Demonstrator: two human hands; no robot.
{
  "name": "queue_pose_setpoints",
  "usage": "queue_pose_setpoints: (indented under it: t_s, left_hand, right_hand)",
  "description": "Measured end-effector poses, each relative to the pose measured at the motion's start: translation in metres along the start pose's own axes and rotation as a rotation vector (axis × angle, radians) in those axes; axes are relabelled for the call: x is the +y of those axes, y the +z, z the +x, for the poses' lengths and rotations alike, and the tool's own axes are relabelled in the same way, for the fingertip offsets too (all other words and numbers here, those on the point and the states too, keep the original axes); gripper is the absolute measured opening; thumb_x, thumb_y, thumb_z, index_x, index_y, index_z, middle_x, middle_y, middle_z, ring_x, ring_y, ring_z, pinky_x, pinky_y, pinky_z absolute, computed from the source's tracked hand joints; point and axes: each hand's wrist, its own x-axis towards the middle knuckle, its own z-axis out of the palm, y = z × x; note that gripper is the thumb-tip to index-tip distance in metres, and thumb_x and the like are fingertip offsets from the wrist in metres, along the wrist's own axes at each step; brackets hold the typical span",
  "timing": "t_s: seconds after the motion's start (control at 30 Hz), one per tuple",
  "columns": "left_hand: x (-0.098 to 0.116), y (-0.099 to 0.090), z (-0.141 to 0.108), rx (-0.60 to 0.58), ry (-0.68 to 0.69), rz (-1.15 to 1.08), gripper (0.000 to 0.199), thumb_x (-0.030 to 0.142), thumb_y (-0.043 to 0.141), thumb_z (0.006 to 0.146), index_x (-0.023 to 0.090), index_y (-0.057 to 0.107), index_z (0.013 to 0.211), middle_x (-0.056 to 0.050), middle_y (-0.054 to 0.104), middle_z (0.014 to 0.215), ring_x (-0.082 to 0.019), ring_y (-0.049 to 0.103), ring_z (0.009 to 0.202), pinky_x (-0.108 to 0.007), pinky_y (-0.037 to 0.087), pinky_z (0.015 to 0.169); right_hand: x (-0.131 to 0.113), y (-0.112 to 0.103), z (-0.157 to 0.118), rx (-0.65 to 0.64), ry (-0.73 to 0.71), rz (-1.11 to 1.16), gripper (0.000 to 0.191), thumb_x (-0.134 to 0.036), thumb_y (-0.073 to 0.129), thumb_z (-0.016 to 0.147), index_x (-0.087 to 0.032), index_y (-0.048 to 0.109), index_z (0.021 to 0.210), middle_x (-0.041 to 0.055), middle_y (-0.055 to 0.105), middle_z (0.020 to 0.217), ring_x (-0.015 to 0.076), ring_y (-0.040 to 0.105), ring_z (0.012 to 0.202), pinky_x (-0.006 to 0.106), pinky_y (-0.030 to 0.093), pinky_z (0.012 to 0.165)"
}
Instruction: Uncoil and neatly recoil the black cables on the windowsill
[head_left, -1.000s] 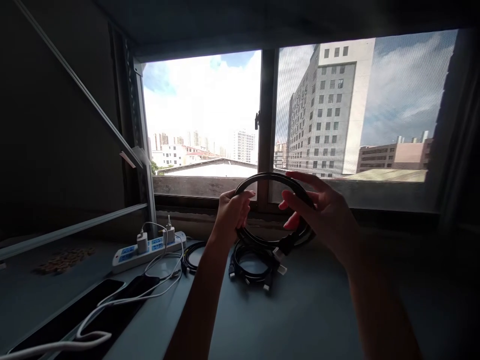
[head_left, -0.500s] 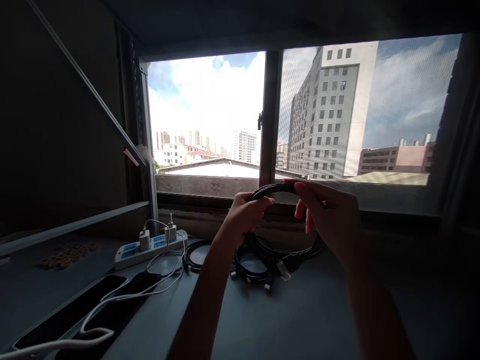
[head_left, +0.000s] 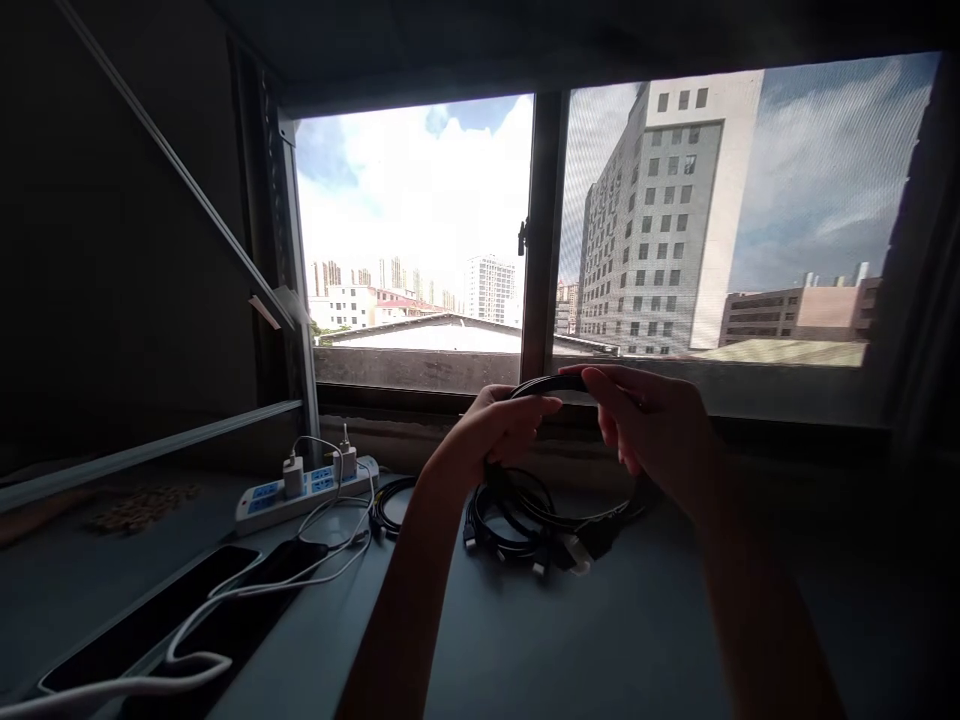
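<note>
A coiled black cable [head_left: 551, 384] is held up between both hands in front of the window. My left hand [head_left: 499, 430] closes round the left side of the loop, its thumb pointing right. At the upper right of the loop, my right hand [head_left: 649, 415] pinches the cable between thumb and fingers. The coil's lower part hangs below the hands, with a connector [head_left: 577, 552] at its bottom. Behind and below it, another black cable coil [head_left: 506, 548] with light-tipped plugs lies on the table [head_left: 525, 650].
A white power strip [head_left: 259, 515] holds two chargers with white cables. Two dark phones [head_left: 161, 615] lie at the left. Another black coil [head_left: 386, 505] sits beside the strip. Small brown pieces [head_left: 142, 508] and part of another person's arm [head_left: 37, 518] are at the far left.
My hands have come slightly closer together on the loop, the right one shifting a little left. A person's arm has appeared at the far left.
</note>
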Motion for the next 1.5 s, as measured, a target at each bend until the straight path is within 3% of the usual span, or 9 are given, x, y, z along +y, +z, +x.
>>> queue_pose_setpoints:
  t_s: [0.13, 0.27, 0.37, 0.6, 0.87, 1.03, 1.13, 1.27, 1.5]
  left_hand:
    - [-0.002, -0.003, 0.003, -0.042, -0.055, -0.061, 0.047, 0.028, 0.064, 0.07, 0.018, 0.027, 0.043, 0.008, 0.024, 0.031, -0.001, 0.02, 0.027, -0.021, 0.011, 0.034]
    - [-0.002, -0.003, 0.007, 0.13, -0.041, -0.123, 0.045, 0.022, 0.06, 0.071, 0.018, 0.024, 0.043, 0.008, 0.021, 0.032, -0.001, 0.019, 0.027, -0.022, 0.011, 0.034]
    - [0.003, 0.0, 0.006, 0.308, 0.004, -0.195, 0.047, 0.017, 0.056, 0.071, 0.019, 0.019, 0.041, 0.008, 0.017, 0.03, -0.002, 0.019, 0.027, -0.023, 0.012, 0.034]
    - [0.009, 0.01, 0.001, 0.508, 0.066, -0.208, 0.044, 0.017, 0.055, 0.07, 0.018, 0.022, 0.04, 0.008, 0.019, 0.031, -0.003, 0.018, 0.028, -0.024, 0.012, 0.033]
    - [0.003, -0.012, 0.004, 0.272, -0.014, 0.039, 0.045, 0.019, 0.054, 0.076, 0.018, 0.023, 0.043, 0.009, 0.022, 0.034, -0.001, 0.02, 0.028, -0.018, 0.014, 0.033]
    - [-0.029, -0.041, 0.023, 0.2, -0.222, 0.157, 0.041, 0.024, 0.04, 0.085, 0.018, 0.018, 0.052, 0.009, 0.017, 0.037, -0.001, 0.019, 0.029, -0.015, 0.021, 0.034]
    - [-0.058, -0.055, 0.033, 0.221, -0.37, 0.303, 0.031, 0.027, 0.035, 0.089, 0.018, 0.031, 0.059, 0.008, 0.028, 0.038, -0.003, 0.029, 0.028, -0.016, 0.026, 0.034]
    - [-0.096, -0.072, 0.039, 0.179, -0.615, 0.567, 0.009, 0.021, 0.045, 0.085, 0.013, 0.048, 0.089, 0.002, 0.054, 0.05, -0.013, 0.053, 0.038, -0.019, 0.035, 0.037]
    - [-0.147, -0.08, 0.042, 0.151, -0.82, 0.907, 0.026, 0.019, 0.054, 0.084, 0.01, 0.051, 0.109, -0.009, 0.061, 0.092, -0.017, 0.062, 0.072, -0.03, 0.051, 0.064]
  right_hand:
    - [0.009, 0.004, 0.007, -0.089, -0.007, -0.024, 0.04, -0.053, 0.051, 0.079, -0.018, 0.067, 0.089, -0.0037, 0.055, 0.053, 0.0045, 0.04, 0.029, 0.019, 0.031, 0.031]
    - [0.026, 0.013, 0.014, 0.022, -0.068, -0.252, 0.042, -0.048, 0.059, 0.074, -0.024, 0.06, 0.107, 0.0002, 0.064, 0.076, 0.0137, 0.06, 0.059, 0.026, 0.047, 0.055]
    - [0.036, 0.019, 0.013, 0.1, -0.084, -0.423, 0.06, -0.039, 0.066, 0.068, -0.026, 0.047, 0.123, 0.0043, 0.063, 0.096, 0.0201, 0.061, 0.08, 0.034, 0.048, 0.069]
    - [0.043, 0.034, 0.005, 0.022, -0.005, -0.421, 0.061, -0.023, 0.049, 0.076, -0.023, 0.029, 0.134, 0.007, 0.062, 0.096, 0.0209, 0.063, 0.075, 0.032, 0.048, 0.061]
    - [0.046, 0.028, 0.013, 0.045, 0.065, -0.573, 0.027, -0.022, 0.052, 0.076, -0.023, 0.054, 0.102, 0.0026, 0.066, 0.078, 0.0178, 0.062, 0.067, 0.025, 0.043, 0.057]
    - [0.068, 0.032, 0.024, -0.033, 0.159, -0.598, 0.022, -0.031, 0.048, 0.082, -0.025, 0.058, 0.1, -0.0023, 0.061, 0.059, 0.015, 0.059, 0.062, 0.022, 0.038, 0.055]
    - [0.101, 0.041, 0.031, -0.147, 0.29, -0.493, 0.023, -0.029, 0.046, 0.084, -0.023, 0.062, 0.098, -0.0025, 0.057, 0.052, 0.0119, 0.057, 0.054, 0.019, 0.038, 0.05]
    - [0.147, 0.054, 0.032, -0.213, 0.434, -0.464, 0.025, -0.026, 0.043, 0.086, -0.016, 0.062, 0.099, 0.0011, 0.061, 0.059, 0.0121, 0.06, 0.056, 0.018, 0.038, 0.046]
    - [0.188, 0.066, 0.016, -0.396, 0.555, -0.615, 0.026, -0.032, 0.054, 0.084, -0.014, 0.059, 0.103, 0.0035, 0.064, 0.085, 0.0132, 0.061, 0.071, 0.029, 0.049, 0.065]
